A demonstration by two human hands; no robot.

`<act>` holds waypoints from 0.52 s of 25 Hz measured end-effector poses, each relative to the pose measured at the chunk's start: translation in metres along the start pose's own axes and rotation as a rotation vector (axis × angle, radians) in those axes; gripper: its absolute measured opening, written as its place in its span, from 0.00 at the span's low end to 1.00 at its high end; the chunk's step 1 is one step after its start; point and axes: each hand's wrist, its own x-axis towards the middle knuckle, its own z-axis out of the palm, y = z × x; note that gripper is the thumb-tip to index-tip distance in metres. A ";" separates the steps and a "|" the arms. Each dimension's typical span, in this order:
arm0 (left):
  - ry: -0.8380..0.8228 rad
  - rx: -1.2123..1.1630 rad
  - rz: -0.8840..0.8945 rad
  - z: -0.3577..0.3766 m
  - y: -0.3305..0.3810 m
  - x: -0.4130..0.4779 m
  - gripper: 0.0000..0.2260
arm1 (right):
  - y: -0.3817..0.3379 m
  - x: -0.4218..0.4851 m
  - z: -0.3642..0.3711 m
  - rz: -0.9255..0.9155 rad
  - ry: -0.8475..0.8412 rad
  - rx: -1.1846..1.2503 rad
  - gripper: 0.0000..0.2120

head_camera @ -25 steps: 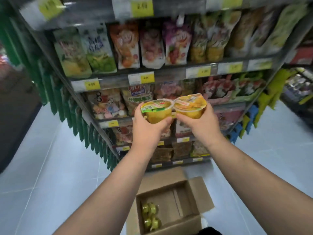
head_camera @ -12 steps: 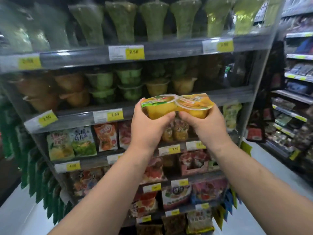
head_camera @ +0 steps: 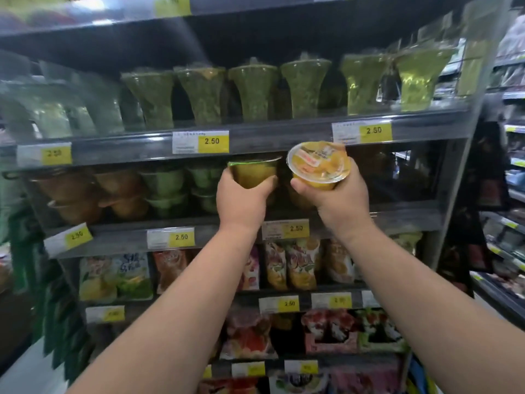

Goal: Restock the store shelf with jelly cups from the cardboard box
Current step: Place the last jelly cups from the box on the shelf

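Note:
My left hand (head_camera: 240,199) grips a yellow jelly cup (head_camera: 252,172) from below, level and pushed into the mouth of the jelly shelf (head_camera: 397,216). My right hand (head_camera: 335,194) holds a second yellow jelly cup (head_camera: 318,166), tilted so its printed foil lid faces me, just in front of the same shelf. The two cups are apart. More yellow cups sit half hidden behind my hands. Green jelly cups (head_camera: 167,189) and orange-brown jelly cups (head_camera: 85,194) are stacked two high further left on this shelf. The cardboard box is out of view.
The shelf section right of my right hand looks dark and bare (head_camera: 397,177). Tall green wrapped packs (head_camera: 252,92) fill the shelf above. Snack pouches (head_camera: 295,265) hang on the rows below. Yellow price tags (head_camera: 213,141) line the shelf edges. Another aisle rack (head_camera: 511,194) stands at the right.
My view has tilted up and closer to the shelf. The two cups, held side by side before, have separated; the left one has gone into the shelf and the right one has tipped toward me.

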 end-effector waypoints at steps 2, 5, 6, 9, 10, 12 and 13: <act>0.030 -0.015 0.002 0.001 -0.005 0.000 0.25 | 0.009 -0.003 -0.002 -0.014 -0.016 0.009 0.37; 0.043 -0.010 0.021 0.006 -0.007 0.001 0.23 | 0.013 0.000 -0.006 -0.057 -0.050 0.027 0.37; 0.042 -0.005 0.025 0.007 -0.008 0.002 0.23 | 0.015 0.002 -0.006 -0.066 -0.050 0.032 0.36; 0.056 0.002 0.012 0.012 -0.010 0.004 0.26 | 0.020 0.002 -0.003 -0.057 -0.060 0.056 0.36; 0.062 0.002 0.004 0.012 -0.011 0.004 0.26 | 0.023 0.001 -0.002 -0.047 -0.064 0.053 0.37; 0.066 0.013 -0.004 0.013 -0.012 0.004 0.27 | 0.028 0.002 0.002 -0.011 -0.071 0.032 0.39; 0.064 0.021 -0.004 0.013 -0.012 0.003 0.27 | 0.030 0.003 0.003 0.012 -0.074 0.011 0.41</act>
